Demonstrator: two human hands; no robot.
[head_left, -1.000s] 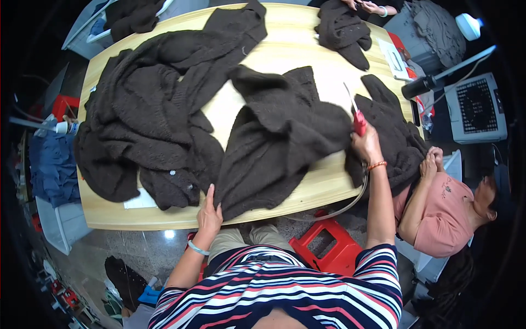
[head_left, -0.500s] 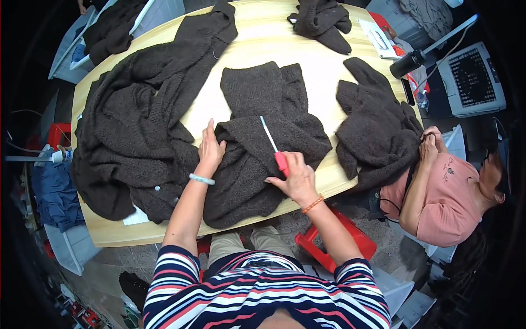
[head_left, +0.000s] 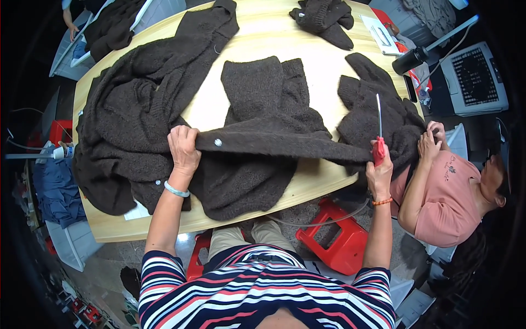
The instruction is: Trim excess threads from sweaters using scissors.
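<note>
A dark brown knit garment [head_left: 268,137] lies before me, one long edge pulled taut sideways above the wooden table. At the left end of that edge, my left hand [head_left: 185,148] is closed on the knit, beside a small shiny button [head_left: 218,142]. My right hand [head_left: 379,174] is closed at the right end, gripping red-handled scissors [head_left: 378,149] whose slim blade points away from me. It also seems to pinch the fabric there, though the fingers partly hide this. The garment's ribbed part [head_left: 252,82] lies flat on the far side.
More dark knits [head_left: 126,120] are heaped at left, with others at right [head_left: 367,109] and far back [head_left: 323,22]. A co-worker in a pink shirt [head_left: 446,197] sits at the right edge. A lamp [head_left: 408,63] stands behind; a red stool [head_left: 334,236] is below the table [head_left: 159,227].
My left hand has moved left and slightly nearer, now gripping the garment's edge. My right hand has swung far right with the scissors, and the edge is lifted and stretched between both hands.
</note>
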